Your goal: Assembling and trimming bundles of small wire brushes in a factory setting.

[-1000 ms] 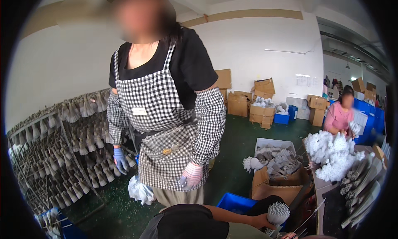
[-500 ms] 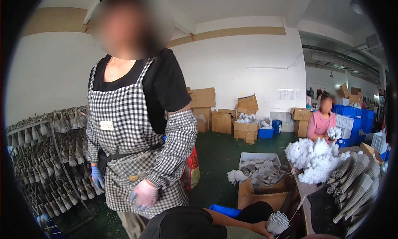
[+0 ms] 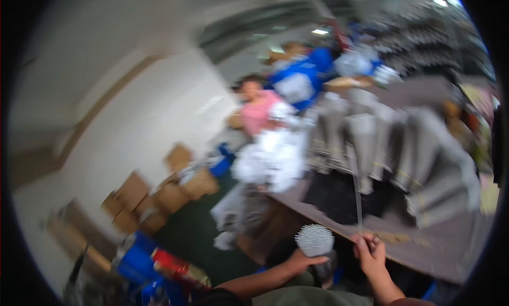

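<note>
My left hand [image 3: 300,262] is closed round a bundle of thin grey rods [image 3: 314,240], its round end of many pale tips facing up. Between the fingertips of my right hand [image 3: 370,251] is the lower end of one long, thin, pale rod [image 3: 357,197], which points up over the table. Both hands are at the near edge of the table [image 3: 339,233], the left one just off it. Farther back on the table, several tied bundles of grey rods [image 3: 363,128] fan out around a black mat [image 3: 339,200]. Motion blurs much of the picture.
A heap of white fluffy pieces [image 3: 270,160] covers the table's far left end, with a person in pink [image 3: 258,112] behind it. Cardboard boxes [image 3: 140,197] stand by the wall. Blue crates [image 3: 305,78] are stacked at the back. A red bag [image 3: 177,266] is at lower left.
My view has swung right and tilted toward the table. The person in the checked apron is out of view. My right hand now shows, pinching a thin rod; my left still holds the bundle.
</note>
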The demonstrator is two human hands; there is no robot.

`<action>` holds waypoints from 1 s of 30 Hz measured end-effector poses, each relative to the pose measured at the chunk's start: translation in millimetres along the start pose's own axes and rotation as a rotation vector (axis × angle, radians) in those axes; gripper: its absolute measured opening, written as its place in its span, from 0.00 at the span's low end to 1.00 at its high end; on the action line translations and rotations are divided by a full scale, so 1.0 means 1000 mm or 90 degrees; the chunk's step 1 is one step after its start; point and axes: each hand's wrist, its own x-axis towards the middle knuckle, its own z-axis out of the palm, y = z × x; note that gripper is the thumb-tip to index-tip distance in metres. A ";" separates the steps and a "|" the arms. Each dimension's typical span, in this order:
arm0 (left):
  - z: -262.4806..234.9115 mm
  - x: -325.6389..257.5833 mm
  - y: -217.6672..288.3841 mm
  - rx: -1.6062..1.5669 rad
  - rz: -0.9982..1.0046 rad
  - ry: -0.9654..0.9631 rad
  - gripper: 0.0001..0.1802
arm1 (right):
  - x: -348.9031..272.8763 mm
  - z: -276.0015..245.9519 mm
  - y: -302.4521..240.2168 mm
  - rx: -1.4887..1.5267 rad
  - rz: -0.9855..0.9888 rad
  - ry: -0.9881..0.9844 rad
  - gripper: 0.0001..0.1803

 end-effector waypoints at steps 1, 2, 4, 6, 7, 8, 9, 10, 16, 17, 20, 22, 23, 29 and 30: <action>0.006 0.012 0.004 0.055 0.021 -0.058 0.28 | 0.000 -0.013 -0.001 -0.088 -0.061 0.052 0.10; 0.017 0.024 0.006 0.052 0.023 -0.092 0.25 | -0.001 -0.025 -0.004 -0.185 -0.113 0.102 0.11; 0.029 0.048 -0.005 0.065 0.096 -0.209 0.35 | -0.004 -0.048 -0.020 -0.278 -0.181 0.163 0.12; 0.030 0.074 -0.022 0.362 0.234 -0.335 0.36 | 0.001 -0.070 -0.026 -0.415 -0.321 0.239 0.16; 0.036 0.083 -0.016 0.425 0.283 -0.403 0.37 | 0.000 -0.079 -0.028 -0.446 -0.299 0.263 0.16; 0.032 0.083 -0.017 0.208 0.182 -0.391 0.37 | 0.001 -0.082 -0.027 -0.465 -0.282 0.275 0.16; 0.022 0.092 -0.028 0.185 0.219 -0.381 0.37 | 0.002 -0.086 -0.027 -0.486 -0.257 0.292 0.17; 0.027 0.102 -0.028 0.107 0.189 -0.413 0.38 | -0.003 -0.095 -0.025 -0.504 -0.229 0.306 0.19; 0.040 0.141 -0.046 0.152 0.152 -0.426 0.31 | -0.030 -0.126 -0.016 -0.578 -0.174 0.429 0.21; 0.040 0.145 -0.042 -0.061 0.015 -0.450 0.32 | -0.030 -0.126 -0.016 -0.574 -0.176 0.432 0.19; 0.040 0.162 -0.049 0.091 0.128 -0.494 0.29 | -0.031 -0.128 -0.019 -0.612 -0.061 0.389 0.25; 0.033 0.170 -0.058 0.243 0.247 -0.499 0.27 | -0.025 -0.130 -0.004 -0.629 -0.066 0.389 0.23; 0.032 0.175 -0.062 0.316 0.305 -0.500 0.26 | -0.024 -0.130 -0.004 -0.631 -0.042 0.372 0.22; 0.035 0.175 -0.068 0.272 0.310 -0.519 0.20 | -0.014 -0.127 -0.003 -0.652 -0.050 0.357 0.20; 0.036 0.175 -0.067 0.221 0.277 -0.526 0.18 | -0.015 -0.128 -0.004 -0.661 -0.041 0.357 0.20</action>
